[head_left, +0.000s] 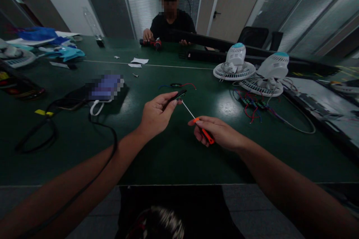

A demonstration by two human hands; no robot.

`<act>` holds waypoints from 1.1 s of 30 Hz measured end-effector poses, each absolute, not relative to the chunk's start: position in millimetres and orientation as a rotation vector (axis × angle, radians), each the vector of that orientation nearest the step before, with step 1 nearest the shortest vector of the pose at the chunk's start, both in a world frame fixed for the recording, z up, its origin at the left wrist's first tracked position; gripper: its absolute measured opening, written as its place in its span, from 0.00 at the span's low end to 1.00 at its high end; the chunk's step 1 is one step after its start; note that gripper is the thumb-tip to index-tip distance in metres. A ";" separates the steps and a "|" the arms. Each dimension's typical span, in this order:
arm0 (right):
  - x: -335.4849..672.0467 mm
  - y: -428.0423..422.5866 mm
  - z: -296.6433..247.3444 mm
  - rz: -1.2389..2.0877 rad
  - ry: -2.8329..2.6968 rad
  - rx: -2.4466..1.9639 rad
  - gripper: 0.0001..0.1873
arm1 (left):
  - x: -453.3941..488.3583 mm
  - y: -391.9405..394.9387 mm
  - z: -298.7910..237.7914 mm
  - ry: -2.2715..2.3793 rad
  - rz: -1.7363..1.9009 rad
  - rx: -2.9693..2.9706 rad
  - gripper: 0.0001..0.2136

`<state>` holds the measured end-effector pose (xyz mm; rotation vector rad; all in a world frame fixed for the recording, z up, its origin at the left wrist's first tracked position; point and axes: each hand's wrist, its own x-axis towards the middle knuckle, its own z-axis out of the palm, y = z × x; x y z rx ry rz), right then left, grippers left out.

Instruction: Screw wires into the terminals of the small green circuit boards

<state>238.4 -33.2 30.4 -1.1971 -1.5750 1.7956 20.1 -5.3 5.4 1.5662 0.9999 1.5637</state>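
While the left hand point(155, 117) pinches a small black part point(178, 95) between thumb and fingertips, it holds the part just above the dark green table point(179, 157), near the middle of the view. The right hand point(218, 132) is curled around the orange handle of a slim screwdriver point(208, 137), with the index finger laid along the handle's front end. The thin metal shaft slants up and to the left, and its tip meets, or very nearly meets, the part's lower edge; the exact contact is too small to tell.

The part looks light and rigid, probably a plastic shell, and small enough to twist or slip out of a fingertip pinch if pushed from one side. Gripping it by its long edges, clear of the tool's tip, seems the steadiest hold. The screwdriver looks light and stiff, best steered from the handle.

Just beyond the part lies a similar small piece with red and blue wires point(176, 85). To the right stand 2 small white fans point(235, 63) point(269, 74), tipped face-down, with small wired circuit boards point(252, 104) near them. A black cable point(112, 138) loops across the left side, and paper scraps point(139, 61) lie further back. A co-worker point(171, 22) sits at the far side, both hands on the table.
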 end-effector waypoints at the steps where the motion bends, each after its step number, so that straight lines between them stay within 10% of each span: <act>1: 239.3 -33.1 30.0 1.818 -1.561 -1.182 0.16 | 19.9 -5.1 5.2 0.999 1.566 1.564 0.15; 33: 234.5 -32.8 27.8 1.755 -1.631 -1.193 0.32 | 18.3 -4.1 2.5 1.037 1.537 1.625 0.15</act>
